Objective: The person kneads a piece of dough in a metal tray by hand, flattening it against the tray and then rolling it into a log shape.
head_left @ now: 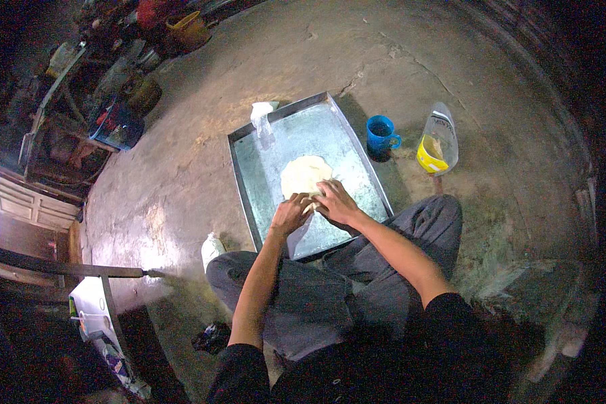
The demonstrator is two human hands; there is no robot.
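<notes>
A pale, rounded lump of dough (306,172) lies in the middle of a shallow metal tray (357,176) on the floor before my crossed legs. At its near edge my left hand (291,215) has its fingers curled in on the dough. My right hand (338,203) meets it there, fingers bent over the near right side and pressing into the dough. The two hands almost touch, and part of the dough's near edge is hidden under them. Over the tray's far left rim lies a small white and clear plastic bag (263,120).
Right of the tray stand a blue mug (380,135) and a cut-open clear plastic container (440,145) with yellow at its base. A white bag (212,249) sits by my left knee. Shelving with a blue basket (116,126) and a yellow bucket (188,29) lines the far left.
</notes>
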